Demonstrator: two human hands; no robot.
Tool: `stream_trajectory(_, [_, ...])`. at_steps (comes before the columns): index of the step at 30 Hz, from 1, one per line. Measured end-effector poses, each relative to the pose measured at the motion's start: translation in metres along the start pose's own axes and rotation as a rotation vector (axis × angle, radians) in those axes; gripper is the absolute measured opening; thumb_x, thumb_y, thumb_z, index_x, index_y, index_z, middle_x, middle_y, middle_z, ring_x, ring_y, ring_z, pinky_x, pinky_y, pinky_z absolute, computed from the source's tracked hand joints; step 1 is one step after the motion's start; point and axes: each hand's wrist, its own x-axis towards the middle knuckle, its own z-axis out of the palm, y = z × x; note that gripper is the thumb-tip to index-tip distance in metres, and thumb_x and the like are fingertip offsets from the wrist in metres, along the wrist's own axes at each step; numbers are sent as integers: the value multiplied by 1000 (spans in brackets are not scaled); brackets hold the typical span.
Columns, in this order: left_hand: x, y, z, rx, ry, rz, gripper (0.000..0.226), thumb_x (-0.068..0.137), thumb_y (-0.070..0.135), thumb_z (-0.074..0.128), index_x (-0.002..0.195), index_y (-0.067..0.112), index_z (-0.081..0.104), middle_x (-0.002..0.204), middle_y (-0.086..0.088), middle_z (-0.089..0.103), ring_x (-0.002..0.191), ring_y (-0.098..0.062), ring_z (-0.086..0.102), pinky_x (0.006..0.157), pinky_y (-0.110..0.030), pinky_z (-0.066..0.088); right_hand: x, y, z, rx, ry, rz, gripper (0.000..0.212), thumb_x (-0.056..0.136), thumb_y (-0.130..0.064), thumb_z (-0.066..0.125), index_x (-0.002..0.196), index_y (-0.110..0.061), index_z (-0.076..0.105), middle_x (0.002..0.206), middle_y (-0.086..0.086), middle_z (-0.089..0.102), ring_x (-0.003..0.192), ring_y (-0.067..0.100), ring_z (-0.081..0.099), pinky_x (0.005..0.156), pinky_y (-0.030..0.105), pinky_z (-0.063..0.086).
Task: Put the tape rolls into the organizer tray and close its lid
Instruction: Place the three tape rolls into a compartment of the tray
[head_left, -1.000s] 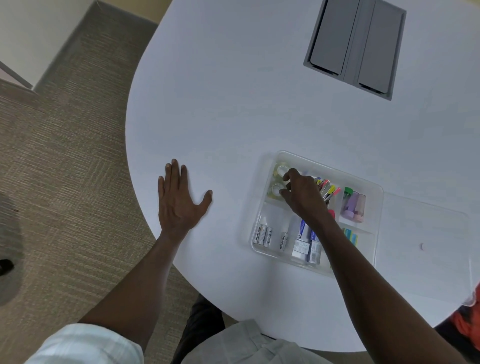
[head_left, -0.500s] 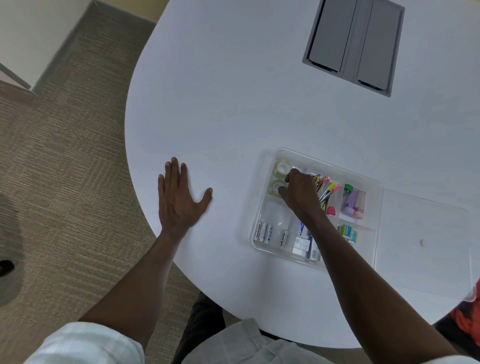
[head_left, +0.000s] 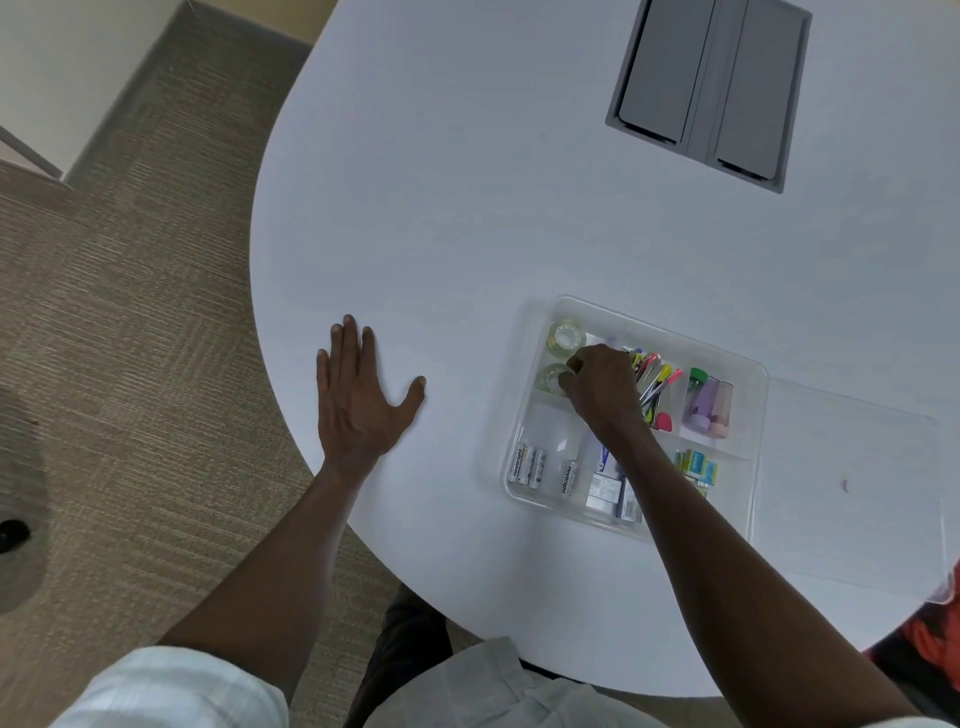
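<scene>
Since a second ago right hand (head_left: 602, 387) barely shifts, grip pinching near tape roll (head_left: 551, 376) in organizer tray (head_left: 519, 415); left hand (head_left: 358, 400) flat, released; batteries (head_left: 530, 464) read "Heybright"; white counter (head_left: 467, 208), beige carpet (head_left: 130, 312).

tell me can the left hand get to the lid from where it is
Probably not easily. The left hand lies flat on the table, while the lid lies beyond the tray, with the right arm crossing between.

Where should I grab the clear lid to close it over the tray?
Take the lid by its far right edge, from the right; it lies flat and open beside the tray, apparently joined along the tray's right wall, so that free edge should swing over.
</scene>
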Motion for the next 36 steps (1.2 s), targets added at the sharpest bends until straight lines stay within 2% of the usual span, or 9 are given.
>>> stream_trajectory(7, [0, 0, -1, -7, -16, -4, 94, 88, 65, 54, 156, 3, 32, 169, -15, 17, 159, -27, 14, 130, -47, 14, 3, -1, -2, -3, -37, -30, 18, 78, -9, 65, 89, 2, 74, 87, 22, 75, 83, 38, 68, 68, 29, 50])
stream_trajectory(12, [0, -1, 0, -6, -8, -5, 94, 88, 65, 54, 156, 4, 32, 169, -15, 17, 159, -26, 14, 130, -47, 14, 3, -1, -2, -3, -42, -10, 26, 83, -8, 56, 67, 12, 57, 68, 28, 60, 72, 45, 62, 60, 36, 43])
stream_trajectory(15, [0, -1, 1, -6, -8, -4, 94, 88, 66, 53, 156, 4, 31, 169, -15, 17, 160, -25, 13, 130, -46, 13, 6, -2, -4, 111, 46, 84, 14, 82, -6, 57, 86, 7, 58, 82, 26, 67, 81, 40, 65, 67, 36, 48])
stream_trajectory(17, [0, -1, 2, -3, -4, -4, 94, 88, 66, 53, 156, 5, 31, 169, -14, 17, 160, -25, 13, 130, -46, 13, 8, -1, -5, 152, 75, 112, 26, 80, -3, 59, 104, 6, 56, 91, 24, 69, 84, 38, 66, 64, 30, 44])
stream_trajectory(20, [1, -2, 3, -2, -1, -8, 94, 88, 67, 53, 156, 6, 31, 170, -13, 17, 160, -24, 13, 130, -45, 13, 14, -2, -6, 154, 94, 104, 39, 79, 0, 62, 116, 6, 51, 96, 25, 69, 89, 38, 66, 63, 25, 36])
stream_trajectory(24, [0, -3, 4, -7, 14, 3, 94, 88, 66, 55, 155, 5, 33, 169, -15, 19, 159, -26, 15, 129, -46, 15, 24, -3, -3, 143, 32, 106, 45, 79, 2, 63, 122, 4, 47, 104, 27, 67, 100, 40, 64, 72, 31, 45])
stream_trajectory(28, [0, -3, 3, -2, 4, -1, 94, 89, 67, 53, 156, 5, 32, 169, -14, 18, 159, -25, 14, 129, -47, 16, 26, -3, 1, 190, 40, 124, 46, 80, 4, 61, 125, 1, 50, 110, 25, 67, 104, 38, 63, 72, 26, 39])
stream_trajectory(31, [0, -2, 2, -2, -2, -4, 94, 89, 67, 53, 156, 5, 32, 169, -14, 18, 159, -25, 14, 129, -46, 15, 26, 0, 2, 222, 37, 132, 46, 81, 3, 60, 126, -1, 50, 109, 25, 67, 104, 37, 63, 77, 30, 46])
stream_trajectory(36, [0, -2, 2, 4, -12, -2, 94, 89, 67, 53, 156, 5, 32, 169, -15, 17, 159, -26, 14, 130, -46, 15, 24, 7, -1, 229, 35, 99, 43, 84, -2, 61, 126, -2, 52, 105, 24, 69, 101, 36, 64, 76, 29, 43])
